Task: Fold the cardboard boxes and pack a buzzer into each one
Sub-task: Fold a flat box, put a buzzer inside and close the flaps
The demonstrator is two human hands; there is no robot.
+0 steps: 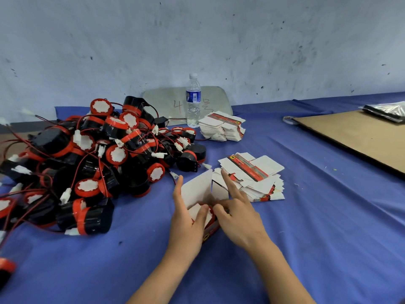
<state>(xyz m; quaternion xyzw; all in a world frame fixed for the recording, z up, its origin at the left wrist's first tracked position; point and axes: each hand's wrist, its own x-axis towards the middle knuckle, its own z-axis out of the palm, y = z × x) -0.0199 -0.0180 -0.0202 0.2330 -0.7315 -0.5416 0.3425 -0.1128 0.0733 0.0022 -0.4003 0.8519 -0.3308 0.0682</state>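
Observation:
A small white and red cardboard box [198, 190] stands half folded on the blue cloth, one white flap raised. My left hand [186, 220] holds its left side, thumb pressing a small flap inward. My right hand [238, 218] grips the right side, index finger stretched out toward a stack of flat boxes [256, 178] just behind. A second stack of flat boxes [222, 126] lies farther back. A big pile of black and red buzzers [94, 159] with red wires and white plugs fills the left of the table.
A clear water bottle [194, 102] stands in front of a grey board [166, 104] leaning on the wall. A brown cardboard sheet [355, 137] lies at the right, with a foil bag [388, 110] on its far corner. One buzzer [5, 270] sits at the left edge.

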